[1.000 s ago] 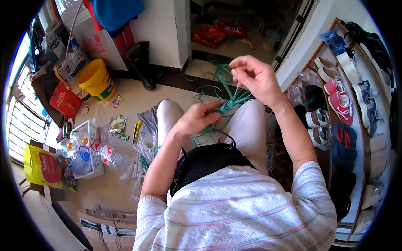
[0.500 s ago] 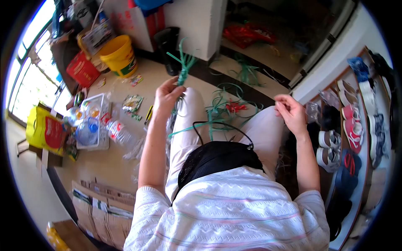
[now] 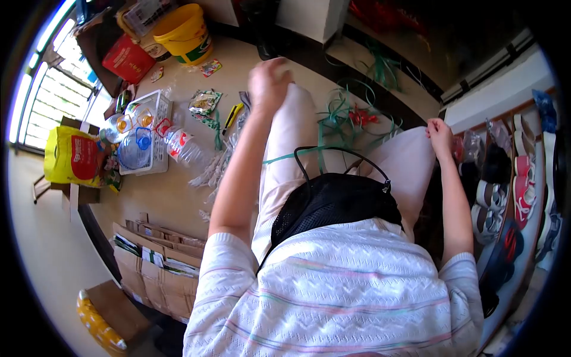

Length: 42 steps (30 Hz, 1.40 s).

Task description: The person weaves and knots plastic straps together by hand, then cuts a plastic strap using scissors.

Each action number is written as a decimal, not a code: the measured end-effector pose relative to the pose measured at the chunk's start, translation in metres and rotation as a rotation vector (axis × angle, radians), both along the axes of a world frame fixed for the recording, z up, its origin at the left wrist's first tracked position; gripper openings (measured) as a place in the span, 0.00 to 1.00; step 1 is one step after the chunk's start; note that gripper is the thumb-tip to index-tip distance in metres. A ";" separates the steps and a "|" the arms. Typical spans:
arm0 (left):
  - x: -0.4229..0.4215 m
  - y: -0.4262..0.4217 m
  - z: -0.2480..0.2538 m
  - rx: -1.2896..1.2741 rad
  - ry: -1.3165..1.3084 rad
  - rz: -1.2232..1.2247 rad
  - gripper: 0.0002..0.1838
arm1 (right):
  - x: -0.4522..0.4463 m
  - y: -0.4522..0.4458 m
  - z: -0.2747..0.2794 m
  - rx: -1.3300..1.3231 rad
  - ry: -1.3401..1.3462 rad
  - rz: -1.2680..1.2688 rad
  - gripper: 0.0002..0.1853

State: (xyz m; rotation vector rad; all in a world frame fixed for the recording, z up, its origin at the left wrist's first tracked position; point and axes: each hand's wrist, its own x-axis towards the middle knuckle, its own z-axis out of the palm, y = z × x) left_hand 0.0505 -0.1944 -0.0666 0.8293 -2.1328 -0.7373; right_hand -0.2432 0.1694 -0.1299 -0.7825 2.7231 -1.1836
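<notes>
My left hand [image 3: 270, 86] is raised over my left knee, smeared by motion, and no green bundle shows in it. My right hand [image 3: 439, 138] is closed beside my right knee, its fingers curled together; whatever they hold, if anything, is hidden. Between my legs lie tangled green plastic straps [image 3: 339, 116] with a red piece [image 3: 361, 116] among them. One strap crosses my left thigh. A black mesh bag [image 3: 339, 199] with a cord rests on my lap. Left of my left forearm, a green strip [image 3: 217, 132] lies on the floor beside a yellow-and-black cutter [image 3: 232, 118].
A white basket [image 3: 159, 137] of plastic bottles stands on the left, near a yellow bucket [image 3: 183, 34] and a red box [image 3: 128, 59]. Flattened cardboard [image 3: 157, 271] leans at lower left. A shoe rack [image 3: 516, 238] runs along the right. More green straps [image 3: 383, 66] lie by the doorway.
The green strap bundle has left my left hand; a green strip now shows near the cutter. My right hand has closed more tightly. The view has shifted.
</notes>
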 end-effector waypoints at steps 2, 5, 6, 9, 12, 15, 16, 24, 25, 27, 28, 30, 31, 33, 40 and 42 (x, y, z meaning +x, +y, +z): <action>-0.052 0.019 -0.018 -0.058 -0.013 -0.167 0.16 | -0.018 0.010 -0.017 0.176 0.163 -0.074 0.09; -0.108 0.032 -0.052 0.025 -0.302 -0.266 0.14 | -0.015 0.010 -0.031 0.282 0.309 -0.140 0.09; -0.119 0.035 -0.059 0.032 -0.331 -0.291 0.14 | -0.012 0.013 -0.034 0.293 0.342 -0.159 0.09; -0.141 0.029 -0.076 -0.003 -0.359 -0.344 0.14 | -0.009 0.010 -0.046 0.317 0.443 -0.137 0.07; -0.171 0.011 -0.070 0.044 -0.365 -0.389 0.13 | -0.002 0.002 -0.039 0.346 0.446 -0.170 0.06; -0.204 -0.019 -0.078 -0.017 -0.292 -0.365 0.12 | 0.005 -0.015 -0.024 0.441 0.343 -0.158 0.06; -0.213 -0.029 -0.080 -0.015 -0.257 -0.372 0.13 | 0.001 -0.019 -0.023 0.476 0.303 -0.159 0.06; -0.240 -0.046 -0.073 0.092 -0.306 -0.484 0.14 | -0.089 -0.105 -0.109 0.512 -0.286 0.107 0.09; -0.239 -0.048 -0.074 0.085 -0.325 -0.473 0.14 | -0.091 -0.124 -0.138 0.448 -0.398 0.182 0.08; -0.238 -0.049 -0.080 0.071 -0.366 -0.446 0.14 | -0.085 -0.151 -0.206 0.521 -0.475 0.251 0.08; -0.235 -0.049 -0.082 0.073 -0.374 -0.450 0.14 | -0.074 -0.163 -0.232 0.639 -0.390 0.270 0.09; -0.228 -0.049 -0.086 0.079 -0.400 -0.461 0.13 | -0.052 -0.179 -0.273 0.826 -0.467 0.299 0.10; -0.224 -0.050 -0.090 0.076 -0.381 -0.460 0.12 | -0.040 -0.182 -0.290 0.868 -0.522 0.339 0.11; -0.220 -0.053 -0.094 0.115 -0.430 -0.450 0.12 | -0.008 -0.173 -0.316 0.949 -0.545 0.409 0.13; -0.222 -0.049 -0.083 0.121 -0.429 -0.518 0.12 | 0.040 -0.161 -0.347 0.802 -0.641 0.458 0.24; -0.221 -0.048 -0.082 0.078 -0.451 -0.549 0.13 | 0.044 -0.171 -0.352 0.724 -0.632 0.408 0.25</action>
